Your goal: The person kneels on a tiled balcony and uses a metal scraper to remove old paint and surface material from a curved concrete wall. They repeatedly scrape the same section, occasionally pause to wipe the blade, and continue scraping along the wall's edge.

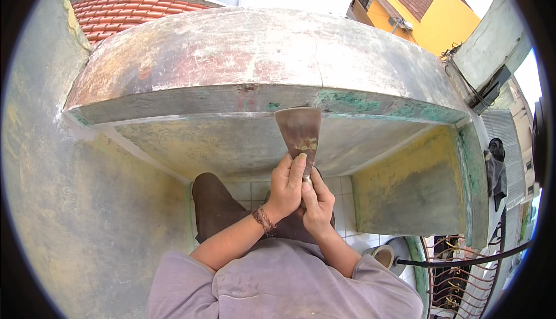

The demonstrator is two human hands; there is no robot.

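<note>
Both of my hands are closed on one scraper (300,129), a wide, brownish flat blade that flares toward its far edge. My left hand (286,184) grips where the blade narrows, its thumb pressed along the metal. Lower down, my right hand (317,204) wraps the handle, which is mostly hidden by the fingers. The blade's far edge meets the front face of the concrete ledge (208,102), beside patches of green paint; whether it presses on the surface I cannot tell. The ledge's broad top (260,46) is worn, with whitish and reddish patches.
A mottled wall (63,203) rises on my left, and a low yellowish wall (405,186) closes the right. Past it are a curved metal railing (463,278), a black cable (463,261) and a round container (383,255). Roof tiles (127,15) lie beyond the ledge.
</note>
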